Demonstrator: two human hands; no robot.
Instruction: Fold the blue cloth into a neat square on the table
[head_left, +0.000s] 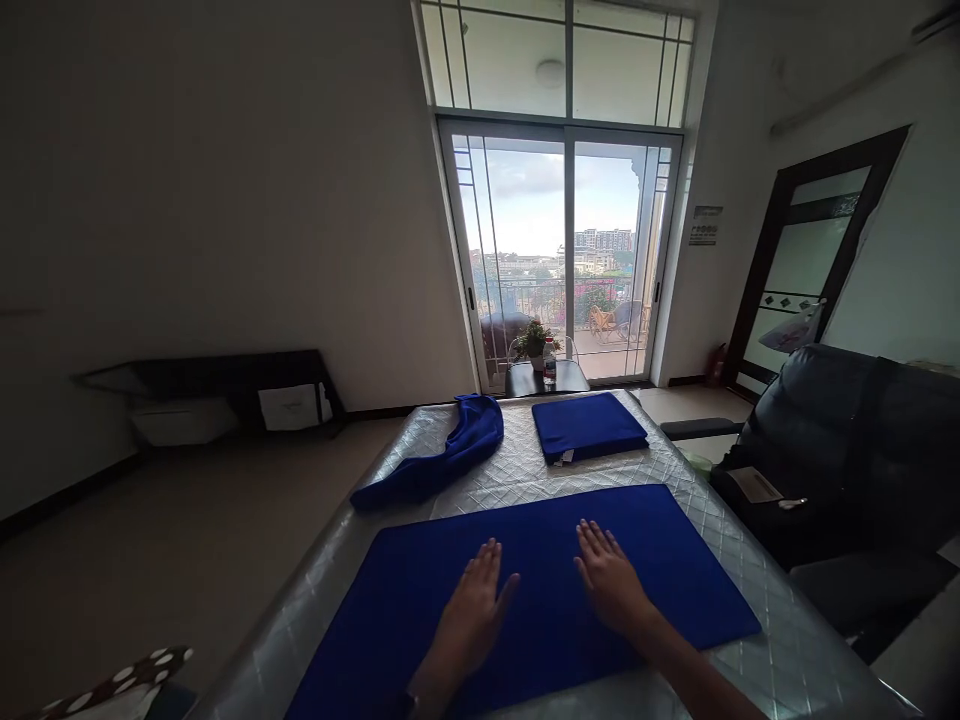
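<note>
While both palms lie flat on the spread blue towel (540,590), we grip nothing: left hand (469,610) and right hand (611,580) rest open, fingers apart, near the cloth's centre. The towel covers the near end of the quilted table (757,560). At 12 o'clock sits a folded towel (589,425); at 11 o'clock a crumpled towel (442,455). Risk noted: the glossy cover may let the cloth slide or wrinkle under uneven pressure.
</note>
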